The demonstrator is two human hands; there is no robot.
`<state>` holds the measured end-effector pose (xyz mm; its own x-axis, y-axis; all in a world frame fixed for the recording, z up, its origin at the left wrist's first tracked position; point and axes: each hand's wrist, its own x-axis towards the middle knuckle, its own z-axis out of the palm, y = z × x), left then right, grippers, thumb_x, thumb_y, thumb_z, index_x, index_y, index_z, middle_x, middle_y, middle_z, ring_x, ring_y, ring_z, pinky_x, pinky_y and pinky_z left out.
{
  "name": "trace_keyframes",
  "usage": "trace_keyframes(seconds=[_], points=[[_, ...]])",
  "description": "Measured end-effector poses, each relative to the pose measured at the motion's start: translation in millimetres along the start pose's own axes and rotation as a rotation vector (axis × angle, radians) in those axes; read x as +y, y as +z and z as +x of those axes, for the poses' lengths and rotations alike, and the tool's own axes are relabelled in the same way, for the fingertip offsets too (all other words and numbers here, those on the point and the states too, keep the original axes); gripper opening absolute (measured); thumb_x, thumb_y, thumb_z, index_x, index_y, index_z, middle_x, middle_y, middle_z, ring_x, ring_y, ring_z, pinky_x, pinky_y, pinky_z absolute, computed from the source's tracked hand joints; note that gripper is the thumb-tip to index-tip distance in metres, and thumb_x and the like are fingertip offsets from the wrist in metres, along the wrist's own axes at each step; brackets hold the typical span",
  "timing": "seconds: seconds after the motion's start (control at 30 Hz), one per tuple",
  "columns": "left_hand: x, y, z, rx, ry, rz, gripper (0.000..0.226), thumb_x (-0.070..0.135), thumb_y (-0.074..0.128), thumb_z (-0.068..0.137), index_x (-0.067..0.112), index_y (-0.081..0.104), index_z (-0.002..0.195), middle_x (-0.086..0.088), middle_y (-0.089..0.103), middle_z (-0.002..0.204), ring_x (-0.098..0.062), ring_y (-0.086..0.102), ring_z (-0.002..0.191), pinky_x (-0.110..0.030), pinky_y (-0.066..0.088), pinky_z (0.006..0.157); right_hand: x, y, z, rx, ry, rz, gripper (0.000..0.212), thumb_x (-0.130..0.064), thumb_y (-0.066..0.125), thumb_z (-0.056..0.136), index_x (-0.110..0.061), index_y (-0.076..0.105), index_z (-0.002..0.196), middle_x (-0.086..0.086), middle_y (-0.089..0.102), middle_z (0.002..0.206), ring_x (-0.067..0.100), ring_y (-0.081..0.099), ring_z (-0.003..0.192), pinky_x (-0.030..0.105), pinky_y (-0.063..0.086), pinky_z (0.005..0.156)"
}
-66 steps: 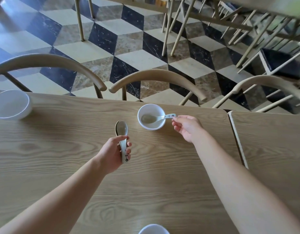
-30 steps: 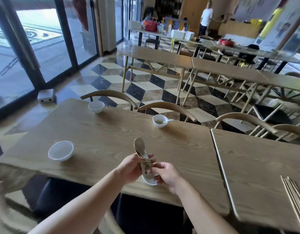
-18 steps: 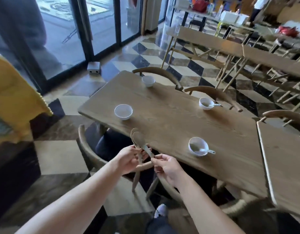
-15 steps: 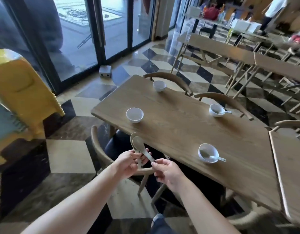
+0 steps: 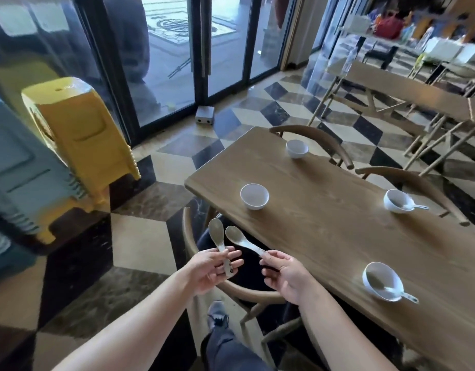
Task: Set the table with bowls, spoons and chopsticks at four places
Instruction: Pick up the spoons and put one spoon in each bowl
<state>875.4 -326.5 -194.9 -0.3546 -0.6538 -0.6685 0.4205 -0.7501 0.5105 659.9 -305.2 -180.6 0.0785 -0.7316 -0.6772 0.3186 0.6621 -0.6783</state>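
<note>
Spoons are half out, judging by the desk: four bowls stand on it, one per place, and two of them hold a spoon. The near right bowl has one with its handle over the rim, and so does the far right bowl. The near left bowl and the far left bowl look empty.

Both hands are off the desk's near edge, above a chair, each with one of the two spoons that remain. The left hand lies palm up and pinches the left spoon by its handle between thumb and fingers, scoop pointing up and away. The right hand pinches the very end of the right spoon between thumb and forefinger, its other fingers loosely curled. The two scoops sit just beside each other and do not touch.

Bowls look done. The likely next step is a spoon into the near left bowl, which is nearest the hands, then one into the far left bowl. No chopsticks show on the desk or elsewhere in view, so that whole part of the task appears undone.
</note>
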Motion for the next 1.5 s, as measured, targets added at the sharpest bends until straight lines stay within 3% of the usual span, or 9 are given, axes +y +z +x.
trace_keyframes(seconds=[0.3,0.57,0.67,0.8,0.9,1.03,1.17,1.3,1.5], points=[[80,5,106,0.046,-0.088,0.131,0.027,0.01,0.053,0.1,0.001,0.06,0.125,-0.012,0.074,0.117,-0.031,0.073,0.103,-0.039,0.061,0.072,-71,-21,101,0.079,0.004,0.117,0.007,-0.009,0.068,0.088,-0.012,0.063,0.085,0.004,0.064,0.066,0.014,0.049,0.049,0.023,0.036,0.042],[145,17,188,0.099,-0.157,0.183,0.027,0.002,0.058,0.097,-0.005,0.057,0.123,-0.019,0.073,0.114,-0.032,0.074,0.1,-0.04,0.062,0.075,-109,-36,182,0.177,0.088,0.168,0.007,-0.004,0.065,0.09,-0.008,0.062,0.084,0.004,0.059,0.059,0.009,0.044,0.043,0.018,0.029,0.037],[145,16,206,0.122,-0.165,0.162,0.035,-0.009,0.063,0.089,0.003,0.049,0.119,-0.023,0.073,0.113,-0.036,0.072,0.102,-0.045,0.059,0.084,-109,-39,200,0.219,0.115,0.194,0.006,-0.002,0.065,0.09,-0.005,0.063,0.084,0.005,0.058,0.059,0.009,0.042,0.042,0.018,0.029,0.037],[146,16,222,0.15,-0.21,0.154,0.052,-0.014,0.061,0.089,0.016,0.037,0.125,-0.024,0.073,0.11,-0.038,0.072,0.102,-0.045,0.06,0.078,-111,-38,221,0.264,0.13,0.202,0.006,0.003,0.064,0.089,0.0,0.064,0.084,0.006,0.056,0.057,0.008,0.04,0.041,0.017,0.027,0.036],[151,15,232,0.161,-0.246,0.154,0.057,-0.015,0.061,0.088,0.011,0.036,0.132,-0.026,0.073,0.109,-0.039,0.073,0.097,-0.044,0.062,0.071,-112,-37,232,0.292,0.149,0.192,0.007,0.004,0.065,0.088,0.0,0.065,0.083,0.007,0.056,0.059,0.009,0.04,0.043,0.017,0.029,0.036],[158,12,240,0.164,-0.254,0.146,0.038,-0.014,0.062,0.088,-0.012,0.048,0.124,-0.027,0.073,0.104,-0.037,0.075,0.088,-0.04,0.061,0.065,-114,-36,245,0.31,0.174,0.199,0.006,0.004,0.067,0.087,-0.001,0.065,0.083,0.007,0.055,0.06,0.008,0.039,0.042,0.017,0.028,0.035],[162,10,247,0.144,-0.268,0.142,0.025,-0.012,0.062,0.088,-0.011,0.056,0.112,-0.028,0.073,0.104,-0.036,0.075,0.087,-0.04,0.062,0.067,-115,-38,252,0.346,0.181,0.23,0.01,0.004,0.066,0.087,-0.003,0.063,0.08,0.008,0.054,0.061,0.009,0.038,0.045,0.017,0.027,0.034],[165,10,257,0.135,-0.269,0.115,0.035,-0.011,0.064,0.087,-0.008,0.051,0.119,-0.03,0.071,0.109,-0.037,0.075,0.087,-0.042,0.061,0.07,-115,-43,253,0.36,0.187,0.208,0.012,0.005,0.069,0.084,-0.004,0.061,0.081,0.007,0.055,0.059,0.01,0.038,0.047,0.017,0.028,0.035],[169,26,273,0.1,-0.284,0.082,0.018,-0.01,0.065,0.086,-0.004,0.061,0.103,-0.023,0.071,0.086,-0.033,0.074,0.077,-0.039,0.061,0.069,-123,-49,253,0.304,0.174,0.152,0.015,0.006,0.072,0.081,-0.005,0.062,0.079,0.005,0.056,0.058,0.01,0.038,0.048,0.017,0.028,0.038]])
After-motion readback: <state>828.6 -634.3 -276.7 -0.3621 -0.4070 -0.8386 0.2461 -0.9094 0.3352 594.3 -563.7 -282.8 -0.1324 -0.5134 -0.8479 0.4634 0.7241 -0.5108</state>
